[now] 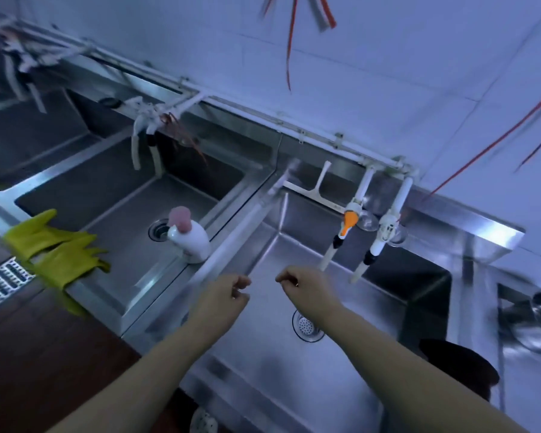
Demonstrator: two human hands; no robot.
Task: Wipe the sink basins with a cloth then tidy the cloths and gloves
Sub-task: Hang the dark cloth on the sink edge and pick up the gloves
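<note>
Both my hands hover over the right steel sink basin [341, 354], above its drain [306, 326]. My left hand [228, 292] and my right hand [297, 284] have curled fingers and hold nothing that I can see. A pair of yellow rubber gloves [57, 251] hangs over the front rim of the middle basin [132, 201], to the left of my hands. A dark cloth [459, 364] lies on the right basin's front right rim. No cloth is in either hand.
A white bottle with a pink top [189, 239] stands on the divider between the basins. Two taps [344, 232] hang over the right basin. A white squeegee [313, 192] leans on the back ledge. Steel pots [537, 320] sit at far right. A floor grate [3, 279] lies lower left.
</note>
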